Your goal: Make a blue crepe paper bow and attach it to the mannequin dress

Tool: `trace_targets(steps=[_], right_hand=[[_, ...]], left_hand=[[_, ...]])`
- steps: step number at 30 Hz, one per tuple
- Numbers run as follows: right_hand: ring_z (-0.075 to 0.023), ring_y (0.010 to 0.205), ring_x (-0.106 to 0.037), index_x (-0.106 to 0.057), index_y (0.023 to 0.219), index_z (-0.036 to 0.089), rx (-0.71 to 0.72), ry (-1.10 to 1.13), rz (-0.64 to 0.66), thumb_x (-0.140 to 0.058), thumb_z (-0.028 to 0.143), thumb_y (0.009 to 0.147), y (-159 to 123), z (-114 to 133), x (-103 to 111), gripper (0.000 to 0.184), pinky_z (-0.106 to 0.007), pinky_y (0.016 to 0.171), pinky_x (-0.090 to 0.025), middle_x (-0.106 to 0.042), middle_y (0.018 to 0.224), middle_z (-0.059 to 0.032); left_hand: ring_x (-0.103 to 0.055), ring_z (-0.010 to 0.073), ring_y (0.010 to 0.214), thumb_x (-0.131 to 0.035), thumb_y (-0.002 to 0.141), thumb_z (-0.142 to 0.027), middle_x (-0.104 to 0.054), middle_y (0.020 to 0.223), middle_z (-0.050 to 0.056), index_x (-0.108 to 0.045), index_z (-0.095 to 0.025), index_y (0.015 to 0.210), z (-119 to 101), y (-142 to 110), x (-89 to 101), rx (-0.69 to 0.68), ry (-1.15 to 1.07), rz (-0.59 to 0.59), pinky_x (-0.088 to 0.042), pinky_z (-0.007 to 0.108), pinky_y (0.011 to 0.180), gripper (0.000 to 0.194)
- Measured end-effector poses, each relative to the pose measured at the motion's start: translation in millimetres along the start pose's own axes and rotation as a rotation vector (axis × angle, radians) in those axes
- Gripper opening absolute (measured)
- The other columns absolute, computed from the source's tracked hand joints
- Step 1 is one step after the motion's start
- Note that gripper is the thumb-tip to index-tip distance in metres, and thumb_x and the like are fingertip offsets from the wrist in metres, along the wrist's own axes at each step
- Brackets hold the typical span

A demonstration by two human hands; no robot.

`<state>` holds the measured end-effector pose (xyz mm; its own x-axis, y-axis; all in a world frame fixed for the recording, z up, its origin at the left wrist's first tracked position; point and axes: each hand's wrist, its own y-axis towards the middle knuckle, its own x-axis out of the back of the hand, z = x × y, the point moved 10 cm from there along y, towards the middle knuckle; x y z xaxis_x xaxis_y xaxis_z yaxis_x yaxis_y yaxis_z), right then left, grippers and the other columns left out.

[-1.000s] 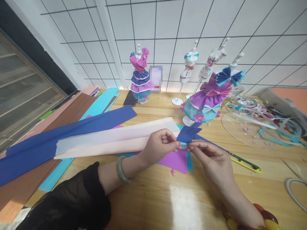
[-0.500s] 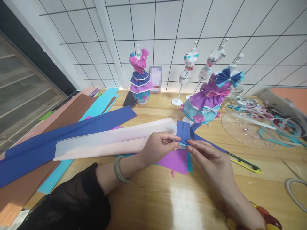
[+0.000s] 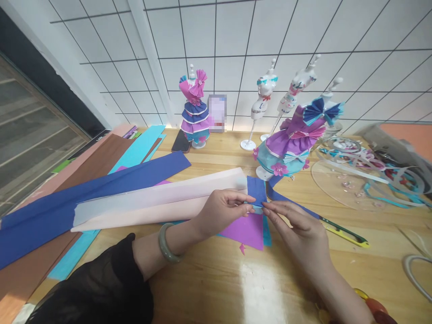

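Between my hands is a small piece of dark blue crepe paper (image 3: 256,189) with a light blue strip along its lower edge. My left hand (image 3: 219,211), wearing a jade-green bangle (image 3: 165,243), pinches the lower left corner between thumb and fingers. At the lower right corner my right hand (image 3: 300,229) pinches the same piece. A purple paper sheet (image 3: 245,231) lies on the table below it, with teal paper showing at its edge. Pale pink folded paper (image 3: 162,193) stretches out to the left behind my left forearm.
Long blue (image 3: 101,184) and brown paper strips (image 3: 87,166) cover the left side. A dressed mannequin (image 3: 194,112) stands at the back, another (image 3: 290,139) right of centre, near two undressed mannequins. Scissors (image 3: 347,231) lie right of my right hand, and ribbons (image 3: 378,166) beyond.
Both hands keep their pinch on the blue crepe paper. The paper's upper edge sits slightly lower in view. The whole view has shifted a little.
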<state>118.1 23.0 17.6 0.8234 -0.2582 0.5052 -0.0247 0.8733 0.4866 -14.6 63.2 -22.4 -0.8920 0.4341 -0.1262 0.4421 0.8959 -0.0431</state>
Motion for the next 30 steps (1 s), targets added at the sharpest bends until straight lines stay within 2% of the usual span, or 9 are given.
trace_targets(steps=[4,7,11,19,23,26,30], right_hand=[[-0.0187,0.077,-0.063,-0.068,0.085,0.025,0.013,-0.013,0.025,-0.056,0.021,0.080,2,3,-2,0.013,-0.032,0.068,-0.051,-0.068,0.083,-0.0042],[-0.0186,0.077,-0.063,-0.067,0.083,0.024,0.011,-0.018,0.034,-0.056,0.022,0.081,2,4,-3,0.012,-0.032,0.068,-0.050,-0.067,0.081,-0.0041],[-0.0185,0.079,-0.063,-0.066,0.084,0.023,-0.005,-0.024,0.038,-0.055,0.023,0.081,1,2,-3,0.011,-0.031,0.071,-0.050,-0.068,0.084,-0.0043],[-0.0202,0.078,-0.065,-0.066,0.083,0.024,-0.057,-0.039,0.032,-0.056,0.027,0.080,0,-4,-3,0.012,-0.033,0.070,-0.052,-0.070,0.084,-0.0038],[-0.0197,0.073,-0.066,-0.067,0.081,0.023,-0.101,-0.014,0.029,-0.057,0.029,0.079,-1,-7,-3,0.012,-0.032,0.068,-0.052,-0.071,0.079,-0.0034],[-0.0189,0.066,-0.065,-0.067,0.079,0.022,-0.184,0.028,0.039,-0.058,0.032,0.078,-2,-15,-5,0.014,-0.031,0.064,-0.053,-0.071,0.073,-0.0029],[-0.0185,0.066,-0.066,-0.067,0.080,0.020,-0.356,0.200,0.038,-0.062,0.035,0.074,-7,-28,-8,0.017,-0.031,0.064,-0.054,-0.071,0.071,-0.0029]], left_hand=[[-0.065,0.0166,0.078,-0.065,0.072,-0.025,-0.068,0.085,0.008,-0.067,-0.012,0.093,-1,0,-0.1,-0.029,0.032,-0.003,-0.054,0.029,0.074,0.025],[-0.064,0.0161,0.080,-0.062,0.074,-0.024,-0.066,0.091,0.008,-0.068,-0.015,0.091,-11,-1,1.7,-0.143,0.189,-0.032,-0.054,0.026,0.072,0.021],[-0.062,0.0155,0.080,-0.058,0.077,-0.023,-0.066,0.086,0.008,-0.069,-0.016,0.088,-25,-5,0.7,-0.288,0.419,-0.062,-0.052,0.024,0.070,0.018],[-0.061,0.0130,0.072,-0.055,0.079,-0.022,-0.065,0.078,0.005,-0.067,-0.017,0.082,-30,-6,1.1,-0.349,0.536,-0.089,-0.048,0.022,0.064,0.014],[-0.060,0.0142,0.075,-0.051,0.082,-0.022,-0.065,0.077,0.005,-0.066,-0.018,0.081,-39,-8,-2.6,-0.420,0.640,-0.075,-0.047,0.024,0.070,0.015],[-0.060,0.0154,0.079,-0.049,0.083,-0.021,-0.065,0.080,0.006,-0.065,-0.018,0.083,-38,-8,-4.6,-0.408,0.652,-0.039,-0.048,0.026,0.074,0.016],[-0.060,0.0137,0.077,-0.050,0.082,-0.024,-0.065,0.082,0.004,-0.063,-0.017,0.084,-22,-5,-1.5,-0.258,0.501,-0.017,-0.049,0.025,0.073,0.015]])
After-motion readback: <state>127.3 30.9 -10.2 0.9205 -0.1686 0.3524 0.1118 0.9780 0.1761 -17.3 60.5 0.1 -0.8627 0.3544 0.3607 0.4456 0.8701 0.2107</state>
